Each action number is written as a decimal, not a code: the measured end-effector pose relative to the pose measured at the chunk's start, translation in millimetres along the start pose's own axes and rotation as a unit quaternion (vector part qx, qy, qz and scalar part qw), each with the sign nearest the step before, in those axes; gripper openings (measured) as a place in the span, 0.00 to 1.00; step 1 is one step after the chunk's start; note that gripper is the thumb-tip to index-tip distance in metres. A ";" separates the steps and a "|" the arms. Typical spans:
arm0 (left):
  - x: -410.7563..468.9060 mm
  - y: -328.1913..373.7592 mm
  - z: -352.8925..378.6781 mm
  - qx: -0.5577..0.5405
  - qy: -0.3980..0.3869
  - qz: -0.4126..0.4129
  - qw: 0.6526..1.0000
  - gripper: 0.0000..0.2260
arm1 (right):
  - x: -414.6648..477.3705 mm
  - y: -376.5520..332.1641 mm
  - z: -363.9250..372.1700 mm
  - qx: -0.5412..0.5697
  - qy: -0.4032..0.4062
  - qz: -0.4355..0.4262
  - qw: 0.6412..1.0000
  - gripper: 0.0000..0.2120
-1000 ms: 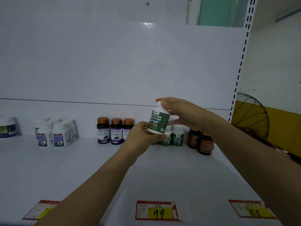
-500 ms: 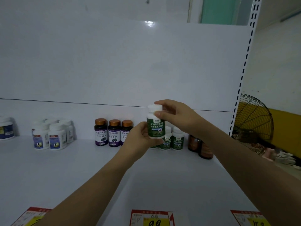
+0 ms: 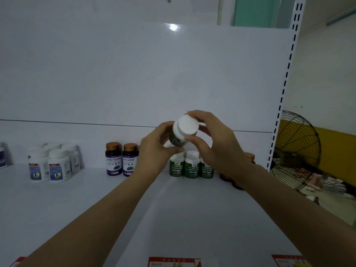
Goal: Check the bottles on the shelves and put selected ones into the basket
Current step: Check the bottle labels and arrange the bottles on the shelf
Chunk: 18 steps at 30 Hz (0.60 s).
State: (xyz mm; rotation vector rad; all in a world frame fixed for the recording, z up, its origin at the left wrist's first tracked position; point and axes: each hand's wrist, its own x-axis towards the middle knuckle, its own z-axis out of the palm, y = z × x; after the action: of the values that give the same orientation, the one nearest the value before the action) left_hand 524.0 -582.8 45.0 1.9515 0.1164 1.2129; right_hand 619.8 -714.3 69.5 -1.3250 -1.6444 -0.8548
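A white bottle with a green label (image 3: pixel 184 131) is held above the shelf, tipped so its white cap faces me. My left hand (image 3: pixel 155 149) grips its lower body from the left. My right hand (image 3: pixel 213 143) pinches it near the cap from the right. Below it, three matching green-label bottles (image 3: pixel 191 167) stand on the white shelf (image 3: pixel 96 199). No basket is in view.
Dark purple-label bottles with copper caps (image 3: pixel 121 158) stand to the left, white blue-label bottles (image 3: pixel 52 164) further left. Brown bottles (image 3: pixel 250 158) sit mostly hidden behind my right wrist. Price tags (image 3: pixel 173 262) line the shelf's front edge. A black fan (image 3: pixel 296 149) stands beyond the shelf upright.
The bottle has been tilted from upright, label towards me, to cap towards me, and lifted slightly. Both hands stayed on it.
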 end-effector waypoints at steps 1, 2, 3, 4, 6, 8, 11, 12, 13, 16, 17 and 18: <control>1.4 2.7 -3.5 -0.026 -0.020 -0.017 0.999 0.25 | 6.6 -2.7 -3.9 0.045 -0.001 0.044 0.998 0.19; 2.5 7.3 -7.1 -0.055 -0.043 -0.042 0.997 0.25 | 15.6 -5.2 -8.8 0.089 -0.006 0.105 0.990 0.18; 3.3 14.0 -10.3 -0.076 -0.067 -0.074 0.992 0.24 | 26.4 -5.7 -13.9 0.121 -0.017 0.174 0.977 0.16; 3.6 21.5 -12.3 -0.087 -0.088 -0.111 0.986 0.22 | 37.8 -2.2 -18.3 0.148 -0.034 0.246 0.957 0.15; 5.3 35.2 -14.5 -0.115 -0.134 -0.212 0.961 0.19 | 57.1 8.1 -23.4 0.216 -0.088 0.390 0.891 0.15; 8.8 44.5 -15.7 -0.163 -0.178 -0.345 0.907 0.23 | 64.3 15.7 -22.4 0.260 -0.158 0.506 0.807 0.17; 10.2 51.7 -19.8 -0.185 -0.227 -0.482 0.826 0.28 | 53.0 21.4 -11.6 0.256 -0.251 0.593 0.721 0.15; 10.7 50.7 -20.6 -0.185 -0.237 -0.502 0.811 0.29 | 46.9 23.8 -7.4 0.257 -0.256 0.611 0.704 0.15; 10.7 49.2 -21.2 -0.186 -0.241 -0.514 0.802 0.31 | 41.4 25.8 -3.4 0.261 -0.255 0.625 0.691 0.15; 11.5 42.5 -21.4 -0.171 -0.245 -0.525 0.797 0.32 | 32.8 25.7 3.1 0.264 -0.249 0.631 0.685 0.14; 10.4 41.5 -21.0 -0.164 -0.250 -0.520 0.800 0.30 | 34.0 23.4 2.3 0.267 -0.246 0.624 0.691 0.14; 9.2 39.5 -20.1 -0.154 -0.252 -0.504 0.811 0.27 | 36.5 20.8 0.1 0.278 -0.236 0.613 0.701 0.12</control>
State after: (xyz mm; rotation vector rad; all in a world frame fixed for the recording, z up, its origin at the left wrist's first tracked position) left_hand 500.4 -592.9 82.3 1.4754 0.5577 -0.0079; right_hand 636.8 -694.9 102.7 -1.7852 -0.7971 0.7870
